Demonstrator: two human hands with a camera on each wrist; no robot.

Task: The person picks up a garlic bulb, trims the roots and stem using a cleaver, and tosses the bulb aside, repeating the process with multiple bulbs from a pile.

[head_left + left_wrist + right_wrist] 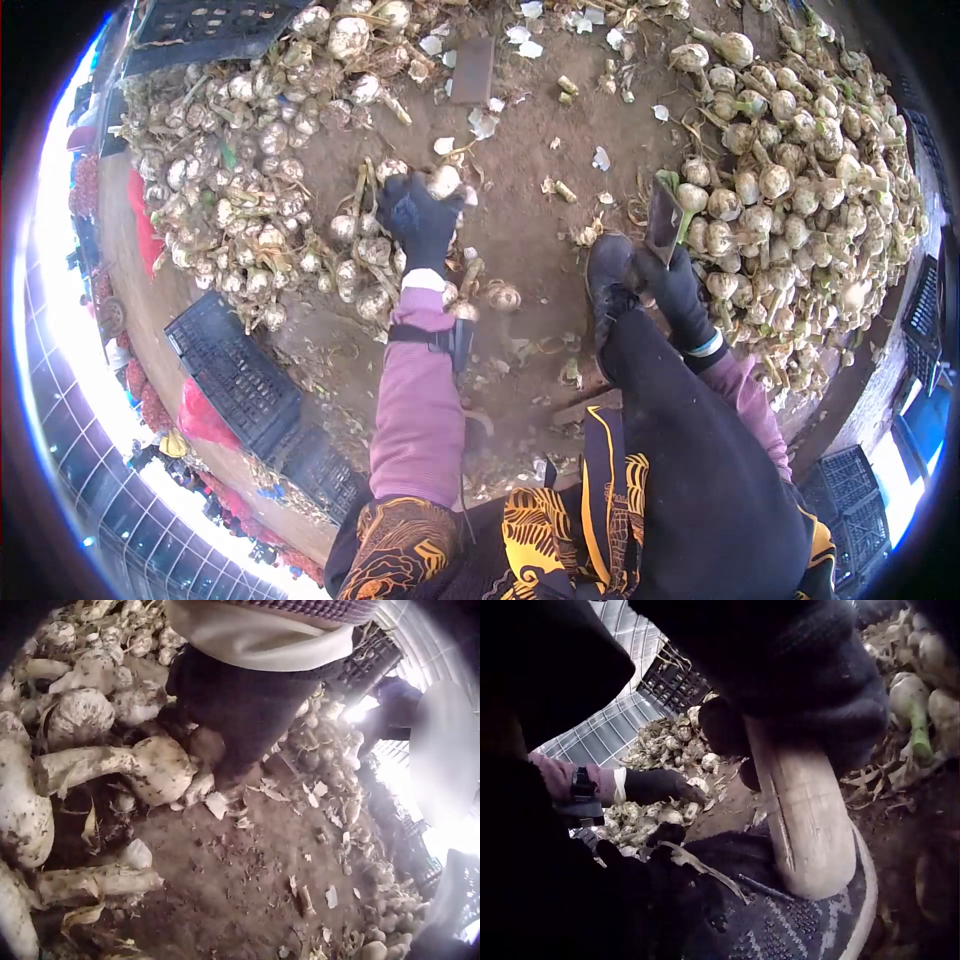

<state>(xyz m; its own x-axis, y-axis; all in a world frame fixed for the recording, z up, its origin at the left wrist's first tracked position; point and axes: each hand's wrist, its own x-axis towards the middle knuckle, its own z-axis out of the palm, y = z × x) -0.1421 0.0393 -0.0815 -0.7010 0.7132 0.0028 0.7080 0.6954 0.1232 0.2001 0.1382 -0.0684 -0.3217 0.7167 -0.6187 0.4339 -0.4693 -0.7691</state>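
My left hand, in a dark glove, grips a whitish garlic bulb at the right edge of the left pile; in the left wrist view the glove hides most of what it holds. My gloved right hand is curled round the handle of a broad-bladed knife, blade pointing up beside the right pile. In the right wrist view its pale wooden handle juts out of the fist over a dark shoe. Bulbs with stems lie beside the left hand.
Garlic heaps lie at the left and right. Between them is brown ground with scattered peel and cut stems. Black crates stand at the lower left, another at the lower right. A shoe rests near the right hand.
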